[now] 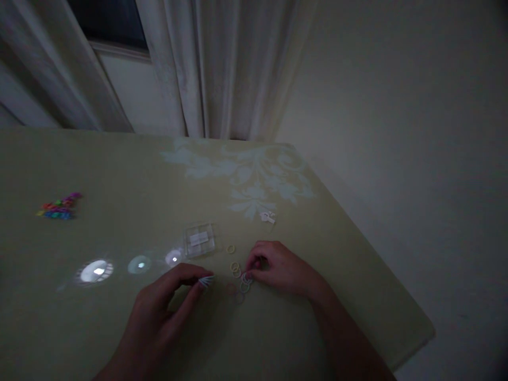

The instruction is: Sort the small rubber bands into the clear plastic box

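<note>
My left hand (166, 307) is closed in a pinch around a small bunch of pale rings (206, 280), held together so that their edges fan out. To the right, my right hand (280, 267) has its thumb and forefinger closed on a small pale ring (246, 276) at the edge of a loose cluster on the table. Yellowish rings (235, 269) lie just left of those fingertips. A reddish ring (230, 288) is nearer to me, dim against the tabletop. The light is low, so the rings' material cannot be made out.
A clear plastic box (199, 241) with a white label stands beyond my left hand. White small pieces (268, 217) lie farther back. A pile of bright coloured pieces (60, 206) sits at far left. The table (130, 174) meets curtains (234, 69) and a wall.
</note>
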`<action>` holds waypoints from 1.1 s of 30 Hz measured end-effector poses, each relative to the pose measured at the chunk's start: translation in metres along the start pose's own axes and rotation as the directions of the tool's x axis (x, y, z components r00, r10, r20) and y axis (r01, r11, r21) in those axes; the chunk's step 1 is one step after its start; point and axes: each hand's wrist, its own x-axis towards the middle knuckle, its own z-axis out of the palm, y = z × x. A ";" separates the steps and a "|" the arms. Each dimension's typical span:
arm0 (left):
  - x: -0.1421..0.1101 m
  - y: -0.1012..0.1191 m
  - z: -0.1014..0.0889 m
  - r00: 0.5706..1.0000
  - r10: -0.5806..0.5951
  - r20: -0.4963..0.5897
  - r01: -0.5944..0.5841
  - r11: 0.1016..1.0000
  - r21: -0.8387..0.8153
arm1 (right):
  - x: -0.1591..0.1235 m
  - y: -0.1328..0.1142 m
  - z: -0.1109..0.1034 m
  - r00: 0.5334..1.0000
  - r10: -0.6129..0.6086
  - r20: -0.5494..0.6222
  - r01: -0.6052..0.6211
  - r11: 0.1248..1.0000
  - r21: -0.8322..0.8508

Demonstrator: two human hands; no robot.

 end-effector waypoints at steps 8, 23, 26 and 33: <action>0.003 -0.001 -0.001 0.994 0.108 -0.026 -0.109 0.994 -0.011 | 0.000 -0.010 -0.002 0.996 -0.023 -0.087 0.034 0.990 0.133; 0.011 0.012 -0.003 0.997 0.075 -0.006 -0.075 0.994 -0.083 | -0.001 -0.047 0.051 0.969 -0.045 -0.244 0.153 0.883 0.444; 0.012 0.015 -0.005 0.996 -0.044 -0.072 0.038 0.996 -0.083 | 0.003 -0.041 0.050 0.950 -0.061 -0.306 0.167 0.929 0.330; 0.012 0.010 -0.009 0.949 -0.240 -0.207 0.210 0.965 -0.155 | 0.007 -0.027 0.063 0.940 -0.253 -0.230 0.241 0.967 -0.077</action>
